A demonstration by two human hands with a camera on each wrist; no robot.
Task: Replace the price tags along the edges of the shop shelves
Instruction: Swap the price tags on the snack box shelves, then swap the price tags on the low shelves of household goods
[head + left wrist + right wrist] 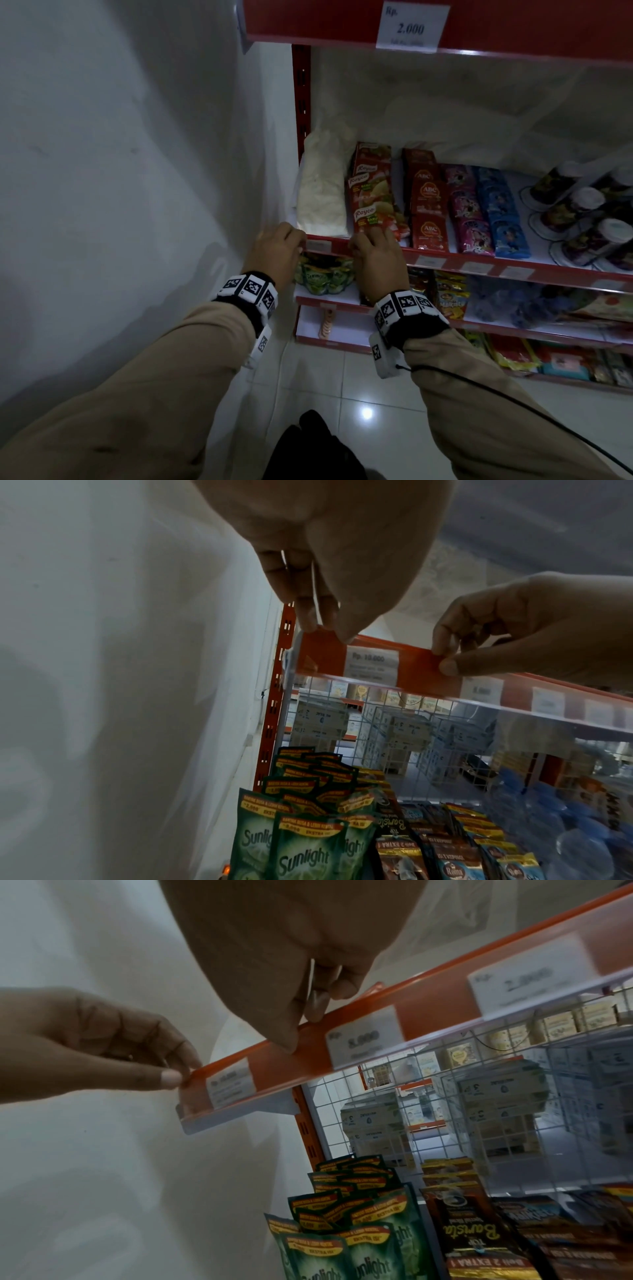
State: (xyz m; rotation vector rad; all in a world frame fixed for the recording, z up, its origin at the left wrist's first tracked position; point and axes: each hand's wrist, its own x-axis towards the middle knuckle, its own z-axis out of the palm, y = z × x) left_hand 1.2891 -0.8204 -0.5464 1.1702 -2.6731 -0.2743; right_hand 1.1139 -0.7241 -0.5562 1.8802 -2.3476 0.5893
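A small white price tag [318, 245] sits behind the clear strip on the red shelf edge [455, 263], near its left end. In the left wrist view this tag [371, 664] reads Rp 10.000. My left hand [297, 242] pinches the top of the strip just left of the tag, thumb in front and fingers behind [325, 631]. My right hand [356, 247] pinches the same strip just right of the tag [301, 1031]. Both hands flank the tag [229, 1085] without covering it.
A white wall [137, 171] runs close on the left. Sachets and a white bag [322, 192] lie on the shelf behind the edge. Green Sunlight sachets [301, 845] hang below. More tags [430, 262] follow to the right, and a 2.000 tag [412, 27] hangs above.
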